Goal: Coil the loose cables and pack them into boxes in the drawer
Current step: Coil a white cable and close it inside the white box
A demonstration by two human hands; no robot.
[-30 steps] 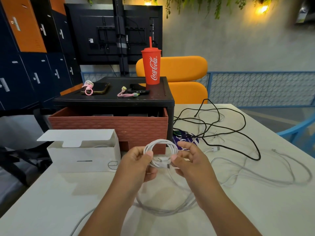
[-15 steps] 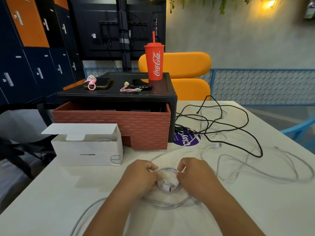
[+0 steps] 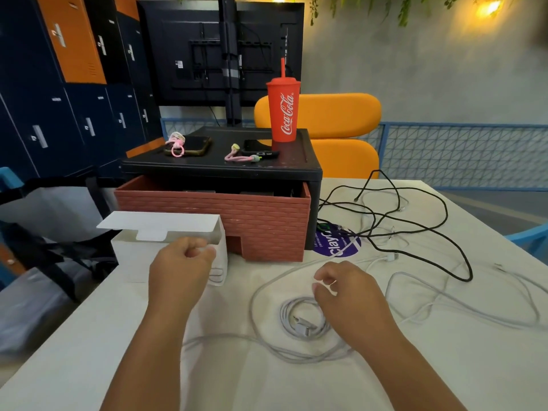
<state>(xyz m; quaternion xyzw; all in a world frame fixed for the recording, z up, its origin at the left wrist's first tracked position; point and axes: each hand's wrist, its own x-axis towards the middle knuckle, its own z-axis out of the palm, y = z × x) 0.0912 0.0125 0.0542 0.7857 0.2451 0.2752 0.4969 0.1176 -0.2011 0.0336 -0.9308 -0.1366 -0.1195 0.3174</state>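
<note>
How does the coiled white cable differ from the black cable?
The white cable is wound into a coil by the right hand; the black cable sprawls in loose loops. The white cable lies nearer the camera, the black cable farther back beside the drawer. Both rest on the table.

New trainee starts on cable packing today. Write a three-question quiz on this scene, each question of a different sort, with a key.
1. True or false: the coiled white cable lies inside the white box.
2. What stands on top of the black drawer unit? A) a red cup B) a kettle C) a lamp
3. Fill in: the white box's lid flap is ___.

Key
1. False: it lies on the table, by the right hand.
2. A
3. open
</note>
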